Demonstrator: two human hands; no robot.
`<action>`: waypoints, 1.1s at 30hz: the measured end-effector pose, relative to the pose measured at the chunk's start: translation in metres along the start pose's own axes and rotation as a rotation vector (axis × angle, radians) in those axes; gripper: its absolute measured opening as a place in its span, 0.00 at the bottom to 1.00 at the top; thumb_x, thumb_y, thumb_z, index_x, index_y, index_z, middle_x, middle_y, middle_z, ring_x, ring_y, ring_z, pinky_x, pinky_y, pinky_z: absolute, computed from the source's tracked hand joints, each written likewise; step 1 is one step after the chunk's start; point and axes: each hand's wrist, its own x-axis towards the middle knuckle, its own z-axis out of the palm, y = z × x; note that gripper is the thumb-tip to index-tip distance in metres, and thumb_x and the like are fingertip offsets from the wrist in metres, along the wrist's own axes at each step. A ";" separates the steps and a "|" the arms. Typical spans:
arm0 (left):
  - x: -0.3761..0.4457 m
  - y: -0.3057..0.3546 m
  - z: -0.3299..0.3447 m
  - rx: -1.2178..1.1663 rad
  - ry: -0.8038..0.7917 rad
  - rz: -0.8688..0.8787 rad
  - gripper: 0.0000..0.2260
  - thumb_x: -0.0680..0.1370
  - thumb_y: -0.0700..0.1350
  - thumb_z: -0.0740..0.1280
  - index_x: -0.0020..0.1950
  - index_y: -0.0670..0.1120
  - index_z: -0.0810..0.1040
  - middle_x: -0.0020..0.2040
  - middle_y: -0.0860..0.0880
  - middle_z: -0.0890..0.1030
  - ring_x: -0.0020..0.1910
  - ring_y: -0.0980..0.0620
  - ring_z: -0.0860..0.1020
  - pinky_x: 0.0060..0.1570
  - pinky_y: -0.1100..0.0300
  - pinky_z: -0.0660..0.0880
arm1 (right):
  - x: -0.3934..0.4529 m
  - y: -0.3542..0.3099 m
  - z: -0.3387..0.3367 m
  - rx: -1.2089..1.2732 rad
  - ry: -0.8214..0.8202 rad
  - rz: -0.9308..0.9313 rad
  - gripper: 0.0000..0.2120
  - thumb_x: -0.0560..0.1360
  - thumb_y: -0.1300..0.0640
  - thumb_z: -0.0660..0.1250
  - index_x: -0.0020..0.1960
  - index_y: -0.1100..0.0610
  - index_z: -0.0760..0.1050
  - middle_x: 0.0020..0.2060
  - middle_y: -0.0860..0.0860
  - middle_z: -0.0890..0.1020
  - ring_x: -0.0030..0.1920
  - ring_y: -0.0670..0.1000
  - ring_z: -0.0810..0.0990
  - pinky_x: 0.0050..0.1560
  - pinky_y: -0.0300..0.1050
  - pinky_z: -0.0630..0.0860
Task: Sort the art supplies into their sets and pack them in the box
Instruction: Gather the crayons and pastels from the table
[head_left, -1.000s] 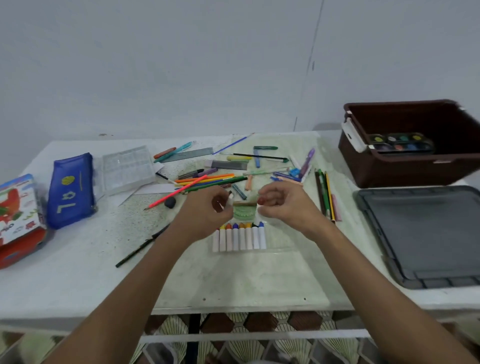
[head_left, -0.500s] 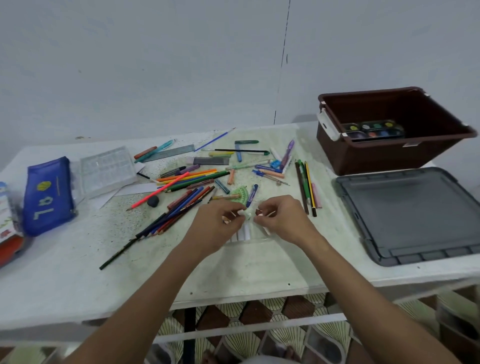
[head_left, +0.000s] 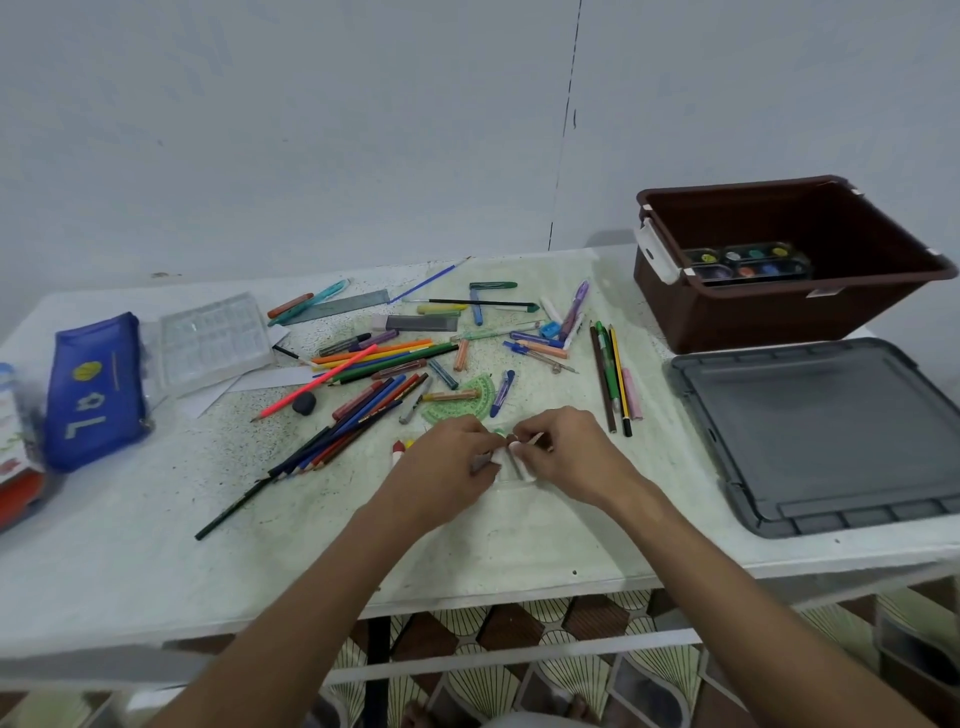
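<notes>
A row of white-wrapped crayons (head_left: 511, 464) lies in a clear tray at the table's middle front, mostly hidden under my hands. Its left end (head_left: 399, 451) shows red and yellow tips. My left hand (head_left: 447, 462) has its fingers curled onto the row. My right hand (head_left: 571, 457) pinches a short pale crayon (head_left: 534, 439) at the row's top edge, fingertips almost touching the left hand's. The brown box (head_left: 727, 317) stands at the back right with a watercolour palette (head_left: 748, 262) inside.
The grey lid (head_left: 821, 436) lies right of my hands. Loose coloured pencils (head_left: 358, 415), a green protractor (head_left: 457, 400), pens and a black eraser (head_left: 304, 402) lie scattered behind. A clear plastic tray (head_left: 213, 343) and blue pencil case (head_left: 93, 389) sit left.
Both hands came down from holding a crayon above the row and now rest on the row itself. The view has swung, so the box and lid sit further right.
</notes>
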 end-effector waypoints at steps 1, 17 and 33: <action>0.000 0.000 0.000 0.004 -0.014 0.001 0.16 0.78 0.46 0.66 0.65 0.48 0.78 0.55 0.48 0.78 0.55 0.51 0.74 0.53 0.59 0.71 | -0.001 0.002 -0.003 -0.007 -0.009 -0.009 0.06 0.76 0.57 0.68 0.48 0.58 0.83 0.41 0.50 0.83 0.36 0.43 0.76 0.33 0.28 0.67; -0.001 -0.002 0.003 -0.042 -0.067 -0.016 0.17 0.76 0.52 0.68 0.64 0.49 0.78 0.56 0.50 0.77 0.54 0.51 0.72 0.55 0.54 0.72 | -0.003 0.009 -0.010 -0.006 -0.220 0.011 0.21 0.72 0.54 0.74 0.64 0.54 0.77 0.46 0.45 0.81 0.32 0.37 0.73 0.34 0.26 0.66; 0.011 -0.013 0.001 0.057 -0.124 -0.151 0.24 0.74 0.61 0.67 0.68 0.55 0.72 0.64 0.53 0.71 0.65 0.51 0.67 0.65 0.46 0.65 | 0.002 0.017 -0.002 -0.013 -0.174 -0.021 0.19 0.74 0.57 0.71 0.65 0.56 0.76 0.46 0.48 0.80 0.36 0.38 0.74 0.40 0.24 0.67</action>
